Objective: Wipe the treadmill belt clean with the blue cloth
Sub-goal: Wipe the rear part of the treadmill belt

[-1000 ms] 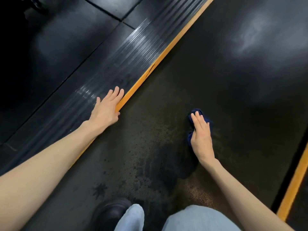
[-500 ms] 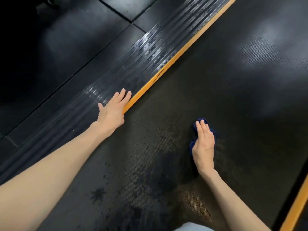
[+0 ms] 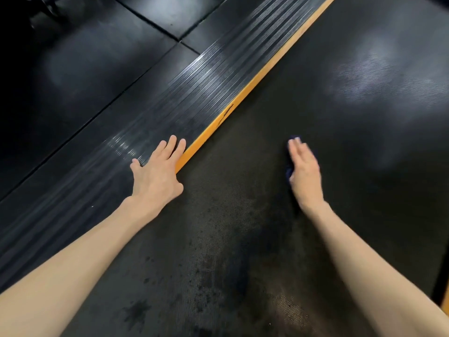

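Cloth [image 3: 288,171], blue, under flat right hand [image 3: 306,172], lengthwise along treadmill belt [image 3: 315,93]

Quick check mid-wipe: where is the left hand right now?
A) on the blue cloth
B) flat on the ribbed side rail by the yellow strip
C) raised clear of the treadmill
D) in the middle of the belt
B: the left hand lies flat on the ribbed side rail at the yellow strip, while the right hand presses the blue cloth on the belt.
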A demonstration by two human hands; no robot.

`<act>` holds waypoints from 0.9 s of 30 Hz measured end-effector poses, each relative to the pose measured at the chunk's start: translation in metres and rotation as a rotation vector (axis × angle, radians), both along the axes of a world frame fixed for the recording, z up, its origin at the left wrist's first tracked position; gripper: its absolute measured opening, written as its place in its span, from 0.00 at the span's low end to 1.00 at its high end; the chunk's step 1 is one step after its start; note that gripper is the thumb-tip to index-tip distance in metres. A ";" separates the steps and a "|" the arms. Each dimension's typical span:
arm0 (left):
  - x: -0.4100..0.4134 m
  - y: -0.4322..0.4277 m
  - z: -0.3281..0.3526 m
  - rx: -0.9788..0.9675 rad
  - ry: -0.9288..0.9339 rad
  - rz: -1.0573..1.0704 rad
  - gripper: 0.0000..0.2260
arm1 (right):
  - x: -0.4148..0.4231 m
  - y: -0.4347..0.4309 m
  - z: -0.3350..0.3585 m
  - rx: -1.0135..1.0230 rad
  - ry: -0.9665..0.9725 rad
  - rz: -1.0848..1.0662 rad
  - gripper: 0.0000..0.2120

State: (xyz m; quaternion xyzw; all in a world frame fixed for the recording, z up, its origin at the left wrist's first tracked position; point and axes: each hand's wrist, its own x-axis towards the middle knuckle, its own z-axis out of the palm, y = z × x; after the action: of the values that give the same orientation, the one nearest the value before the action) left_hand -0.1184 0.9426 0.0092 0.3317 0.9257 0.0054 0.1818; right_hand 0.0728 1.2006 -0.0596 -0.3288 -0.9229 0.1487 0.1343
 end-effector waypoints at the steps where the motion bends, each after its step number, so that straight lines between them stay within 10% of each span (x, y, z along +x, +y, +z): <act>1: 0.000 0.000 -0.001 0.002 0.008 -0.005 0.41 | -0.009 0.004 -0.001 -0.028 0.019 -0.155 0.32; 4: 0.001 -0.003 -0.004 0.021 0.043 -0.012 0.39 | -0.038 -0.051 0.009 -0.060 0.061 -0.176 0.31; 9: -0.001 -0.008 -0.007 0.025 0.069 -0.042 0.41 | 0.027 -0.124 0.003 -0.008 -0.054 0.546 0.30; 15: -0.003 -0.007 -0.004 0.022 0.059 -0.056 0.39 | 0.014 -0.051 0.006 -0.125 0.085 -0.177 0.30; 21: 0.000 -0.007 -0.002 0.027 0.041 -0.046 0.39 | 0.042 -0.097 -0.002 0.002 -0.006 0.472 0.29; 27: 0.002 -0.006 -0.005 0.025 0.059 -0.047 0.38 | 0.006 -0.053 0.004 -0.174 0.225 -0.283 0.25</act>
State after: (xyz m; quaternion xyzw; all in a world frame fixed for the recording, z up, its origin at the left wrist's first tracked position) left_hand -0.1160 0.9370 0.0043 0.3558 0.9224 0.0028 0.1505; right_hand 0.0786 1.1478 -0.0559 -0.4471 -0.8302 0.2435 0.2272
